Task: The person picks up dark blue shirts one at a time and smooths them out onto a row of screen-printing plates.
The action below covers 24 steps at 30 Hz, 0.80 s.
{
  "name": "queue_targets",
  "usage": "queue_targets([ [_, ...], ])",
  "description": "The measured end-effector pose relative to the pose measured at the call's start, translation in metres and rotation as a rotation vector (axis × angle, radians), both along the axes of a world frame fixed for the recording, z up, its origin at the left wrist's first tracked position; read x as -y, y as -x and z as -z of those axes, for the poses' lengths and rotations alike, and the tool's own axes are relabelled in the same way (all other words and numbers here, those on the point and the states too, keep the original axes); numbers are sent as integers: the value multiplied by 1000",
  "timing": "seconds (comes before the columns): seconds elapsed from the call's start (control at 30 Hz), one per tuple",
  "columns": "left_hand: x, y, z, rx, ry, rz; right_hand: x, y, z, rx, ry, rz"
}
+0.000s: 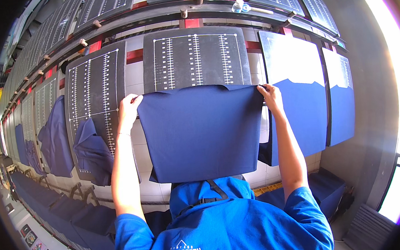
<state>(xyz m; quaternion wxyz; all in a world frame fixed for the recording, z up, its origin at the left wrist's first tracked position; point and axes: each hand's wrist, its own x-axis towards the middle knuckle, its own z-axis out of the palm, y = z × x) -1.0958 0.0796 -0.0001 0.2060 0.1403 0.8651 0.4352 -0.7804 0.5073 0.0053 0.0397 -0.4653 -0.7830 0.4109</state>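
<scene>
A navy blue fabric panel [203, 134] hangs spread between my hands in front of me. My left hand [128, 110] pinches its upper left corner, and my right hand [272, 98] pinches the upper right one. The panel's top edge is nearly level and slightly wavy; its lower edge hangs just above my blue shirt. Behind it stands a dark printing board [196, 56] with white ruler scales, its lower part hidden by the fabric. Whether the cloth touches the board I cannot tell.
On the right, blue fabric panels lie on two boards, the nearer panel [300, 114] in bright light. Crumpled navy fabric [92, 150] drapes over the left board [94, 81]. A small bottle [237, 6] rests on the dark rail behind. Folded navy cloth [91, 218] lies lower left.
</scene>
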Motion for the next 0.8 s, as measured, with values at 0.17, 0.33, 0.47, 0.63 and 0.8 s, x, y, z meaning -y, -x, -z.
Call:
queue_targets([
  [0.17, -2, 0, 3, -20, 85, 16, 5, 6, 2, 143, -186, -64],
  [0.33, -38, -40, -12, -599, 292, 123, 50, 23, -11, -123, -706, -190],
  [0.47, -80, -84, -21, -801, 238, 579, 86, 51, -18, -85, -872, -697],
  [0.63, -20, -59, 26, -593, 207, 57, 52, 10, 14, -301, -286, -39],
  [0.8, 103, -167, 62, 880, -406, -334, 122, -169, 93, -281, 1027, 241],
])
